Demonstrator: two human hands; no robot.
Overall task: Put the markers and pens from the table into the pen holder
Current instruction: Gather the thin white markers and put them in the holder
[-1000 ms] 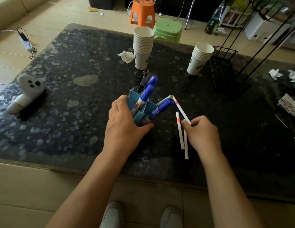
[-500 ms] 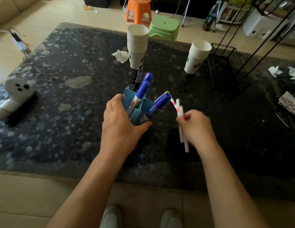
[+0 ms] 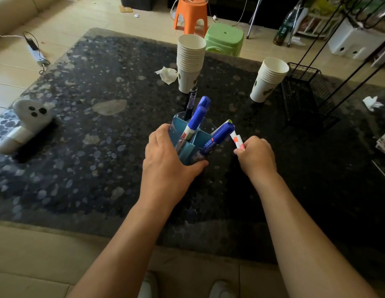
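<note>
Dark pebble-patterned table [image 3: 84, 130]: carries all items listed.

Teal plastic pen holder with inner dividers [image 3: 188, 145]: upright, middle of the table, nearer the near edge. Contents: three blue-capped white markers [image 3: 196, 121] leaning toward the far and right edges, one dark pen [image 3: 190, 103] at the far side, one green-tipped white pen [image 3: 225, 123] leaning right.

Left hand [image 3: 168, 164]: wrapped around the holder's near and left wall, thumb on the right side, fingers on the left.

Right hand [image 3: 257, 155]: just right of the holder, fingers closed around thin white pens with orange bands [image 3: 237, 140]; only the upper ends show above the fist, close beside the rightmost marker's cap.

Two stacks of white paper cups [image 3: 190, 61]: toward the far edge.

Crumpled white tissue [image 3: 167, 74]: left of the taller stack.

Black wire basket [image 3: 303, 91]: far right corner.

White soft toy with black dots [image 3: 26, 121]: left edge.
</note>
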